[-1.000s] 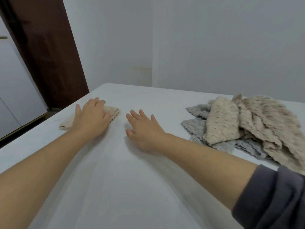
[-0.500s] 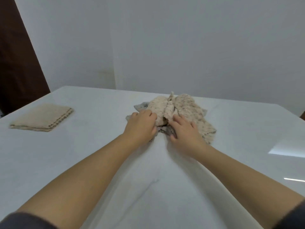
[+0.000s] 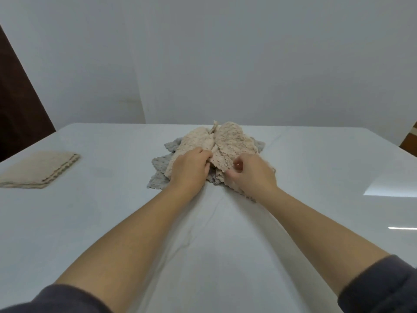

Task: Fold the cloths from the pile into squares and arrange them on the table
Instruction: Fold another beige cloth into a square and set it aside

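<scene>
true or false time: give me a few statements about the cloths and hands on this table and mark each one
1. A folded beige cloth lies on the table, left of the pile. True.
2. Both hands are at the pile. True: the left hand and right hand hold its beige cloths.
3. The pile is all beige. False: grey cloths lie under the beige ones.
4. The left hand rests on the folded beige cloth. False: it is at the pile, apart from that cloth.

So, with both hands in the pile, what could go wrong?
The left hand and right hand grip overlapping beige cloths, so two may lift together. The grey cloths underneath could drag along and spread. The folded cloth lies near the table edge; a sweep might push it off.
</scene>
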